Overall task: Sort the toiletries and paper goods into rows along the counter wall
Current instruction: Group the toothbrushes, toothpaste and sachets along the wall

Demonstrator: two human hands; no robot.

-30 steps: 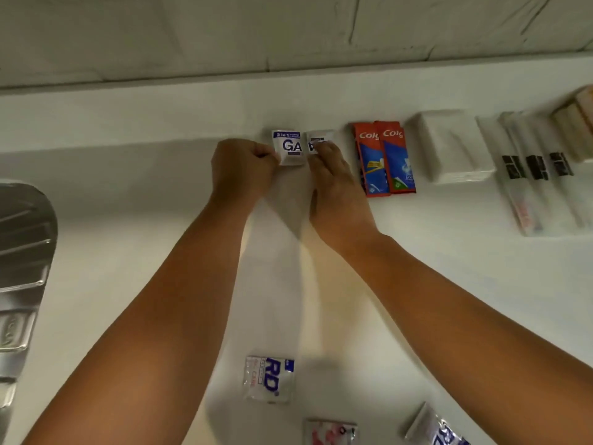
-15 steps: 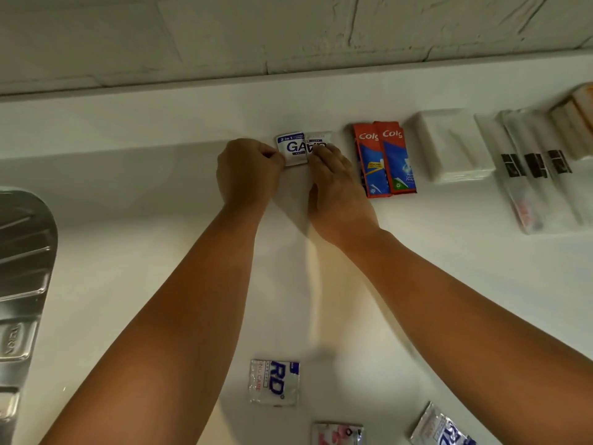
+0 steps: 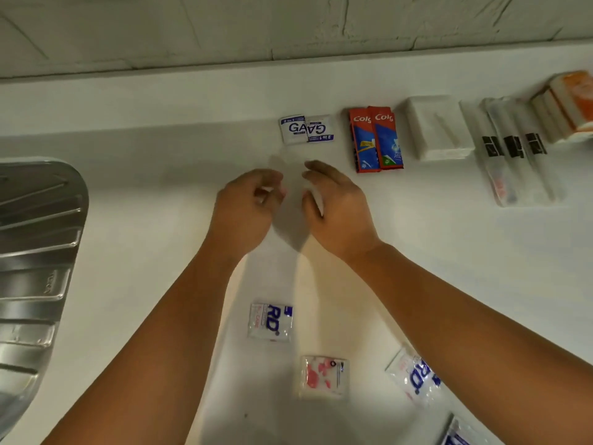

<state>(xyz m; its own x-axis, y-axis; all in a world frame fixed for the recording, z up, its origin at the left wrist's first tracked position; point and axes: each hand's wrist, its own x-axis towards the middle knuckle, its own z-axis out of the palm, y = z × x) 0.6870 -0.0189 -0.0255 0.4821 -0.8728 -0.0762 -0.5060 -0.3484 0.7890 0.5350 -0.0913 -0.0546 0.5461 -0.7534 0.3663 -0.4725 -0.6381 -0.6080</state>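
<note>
Two small white-and-blue sachets (image 3: 306, 129) lie side by side against the counter wall, slightly overlapping. To their right stand two red-and-blue toothpaste packs (image 3: 376, 139), a white tissue pack (image 3: 437, 127), several clear-wrapped toothbrushes (image 3: 513, 152) and orange-and-white boxes (image 3: 568, 106). My left hand (image 3: 247, 210) and my right hand (image 3: 337, 203) hover below the sachets, apart from them, fingers loosely spread and holding nothing. Near me lie a white-and-blue sachet (image 3: 271, 322), a pink-and-white sachet (image 3: 323, 376) and another blue-lettered sachet (image 3: 414, 377).
A steel sink drainboard (image 3: 35, 252) takes up the left edge. One more sachet (image 3: 462, 436) peeks in at the bottom right. The white counter (image 3: 144, 194) meets a pale tiled wall at the top.
Both hands let go of the two sachets at the wall and drew back toward me. The sachets stay side by side where they were set.
</note>
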